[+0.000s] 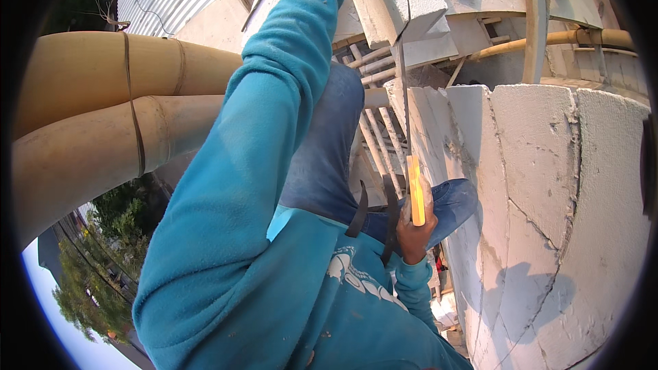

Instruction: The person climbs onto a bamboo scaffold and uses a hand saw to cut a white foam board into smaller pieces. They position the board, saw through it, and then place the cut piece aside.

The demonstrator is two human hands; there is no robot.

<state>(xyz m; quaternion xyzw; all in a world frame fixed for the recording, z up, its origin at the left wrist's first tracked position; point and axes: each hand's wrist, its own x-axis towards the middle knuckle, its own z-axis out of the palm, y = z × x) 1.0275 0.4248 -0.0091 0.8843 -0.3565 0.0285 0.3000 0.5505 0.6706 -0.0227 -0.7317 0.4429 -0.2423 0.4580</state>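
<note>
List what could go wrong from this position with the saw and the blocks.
1. The right hand grips a yellow-handled saw whose blade runs up along the white blocks; a slip could bring it toward the person's knee just beside it.
2. The left arm reaches up out of view, and trees show far below the bamboo poles, so a lost footing may mean a long fall.
3. Cracked joints in the blocks might shed pieces.
</note>
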